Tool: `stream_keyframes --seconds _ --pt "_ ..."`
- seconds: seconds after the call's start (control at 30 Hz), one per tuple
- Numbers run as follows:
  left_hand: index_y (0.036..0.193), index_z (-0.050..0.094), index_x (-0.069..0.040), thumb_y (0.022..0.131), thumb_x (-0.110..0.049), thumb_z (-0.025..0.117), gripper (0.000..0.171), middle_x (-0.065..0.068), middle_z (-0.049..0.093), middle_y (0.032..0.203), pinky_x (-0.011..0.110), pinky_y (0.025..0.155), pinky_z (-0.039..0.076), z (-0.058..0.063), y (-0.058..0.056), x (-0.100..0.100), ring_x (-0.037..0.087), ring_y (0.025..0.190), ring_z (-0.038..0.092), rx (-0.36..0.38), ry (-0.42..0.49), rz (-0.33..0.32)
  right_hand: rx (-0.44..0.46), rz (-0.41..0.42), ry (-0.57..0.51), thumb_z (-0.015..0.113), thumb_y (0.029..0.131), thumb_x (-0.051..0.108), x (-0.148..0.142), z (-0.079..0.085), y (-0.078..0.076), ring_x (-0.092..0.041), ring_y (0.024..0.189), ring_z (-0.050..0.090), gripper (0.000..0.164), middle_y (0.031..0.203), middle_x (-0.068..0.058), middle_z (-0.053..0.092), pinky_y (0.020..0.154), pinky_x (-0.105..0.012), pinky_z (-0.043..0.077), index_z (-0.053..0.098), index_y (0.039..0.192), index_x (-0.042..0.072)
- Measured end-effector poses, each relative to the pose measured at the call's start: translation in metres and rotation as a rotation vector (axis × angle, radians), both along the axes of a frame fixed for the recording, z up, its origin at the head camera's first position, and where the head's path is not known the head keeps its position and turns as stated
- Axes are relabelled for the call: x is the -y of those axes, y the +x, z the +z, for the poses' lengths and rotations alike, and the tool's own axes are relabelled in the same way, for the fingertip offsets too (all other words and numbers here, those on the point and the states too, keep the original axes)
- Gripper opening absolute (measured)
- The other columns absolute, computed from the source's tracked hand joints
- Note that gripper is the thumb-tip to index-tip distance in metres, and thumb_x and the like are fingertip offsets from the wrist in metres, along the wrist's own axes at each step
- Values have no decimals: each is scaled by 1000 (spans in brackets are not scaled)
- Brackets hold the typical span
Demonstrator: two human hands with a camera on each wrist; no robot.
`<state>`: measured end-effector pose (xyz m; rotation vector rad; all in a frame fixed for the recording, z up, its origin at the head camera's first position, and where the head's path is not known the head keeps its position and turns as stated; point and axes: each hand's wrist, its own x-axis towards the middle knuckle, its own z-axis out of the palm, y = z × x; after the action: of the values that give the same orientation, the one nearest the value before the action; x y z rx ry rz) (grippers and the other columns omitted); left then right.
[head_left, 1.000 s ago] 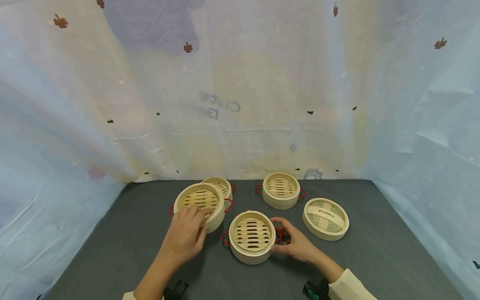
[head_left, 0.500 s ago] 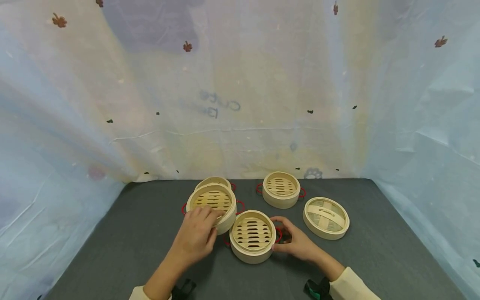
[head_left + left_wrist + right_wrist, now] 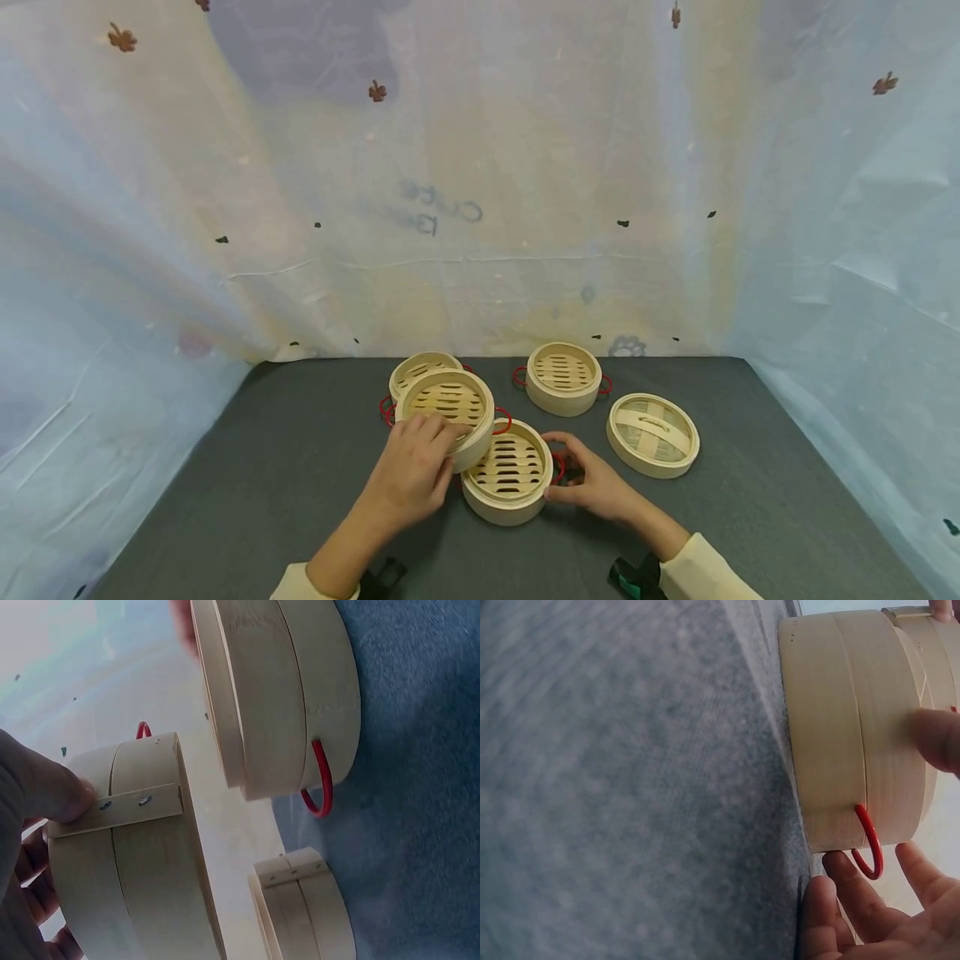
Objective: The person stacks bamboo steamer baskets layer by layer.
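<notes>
My left hand (image 3: 416,471) grips a round bamboo steamer basket (image 3: 474,450) with red handles by its near rim. In the left wrist view the thumb presses the wall of this raised basket (image 3: 150,862). In the head view it overlaps the left rim of a second bamboo steamer basket (image 3: 501,510), which sits on the table. The left wrist view has a gap between the two. My right hand (image 3: 592,483) holds the second basket at its right side, around a red handle. In the right wrist view the thumb rests on that basket's wall (image 3: 840,727).
Behind the raised basket stands another steamer basket (image 3: 420,367), partly hidden. One more basket (image 3: 562,396) is at the back right. A bamboo lid (image 3: 652,437) with a strap handle lies to the right. A pale sheet (image 3: 495,167) hangs behind the dark table (image 3: 225,500).
My left hand has carried its basket rightward, from beside the second basket to over its left rim. The back-left basket has shifted slightly left. My right hand has stayed put.
</notes>
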<state>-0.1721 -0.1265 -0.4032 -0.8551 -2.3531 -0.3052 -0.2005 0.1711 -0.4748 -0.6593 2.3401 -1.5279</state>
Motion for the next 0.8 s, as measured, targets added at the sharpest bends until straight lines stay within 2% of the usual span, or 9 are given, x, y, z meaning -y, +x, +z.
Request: stream_keyframes --seconds 0.1,0.3,0.8 --pt "112 65 -21 73 -5 70 43 -5 60 95 39 73 44 -1 0 -4 18 85 53 -9 3 -18 11 -12 7 74 84 23 0 0 -1 -22 111 59 72 128 -19 58 74 -30 50 35 145 18" --pt "111 66 -21 72 -4 69 42 -5 60 95 38 73 43 -2 1 -14 17 85 52 -11 11 -45 31 -13 -9 74 84 23 0 -2 -2 -29 115 57 73 130 -19 57 75 -31 50 36 145 19" --pt "113 65 -23 74 -5 68 43 -7 59 96 35 73 41 -5 2 -29 15 84 51 35 8 -50 31 -18 16 74 84 25 0 0 0 -32 116 56 72 130 -18 56 79 -34 49 36 145 18"
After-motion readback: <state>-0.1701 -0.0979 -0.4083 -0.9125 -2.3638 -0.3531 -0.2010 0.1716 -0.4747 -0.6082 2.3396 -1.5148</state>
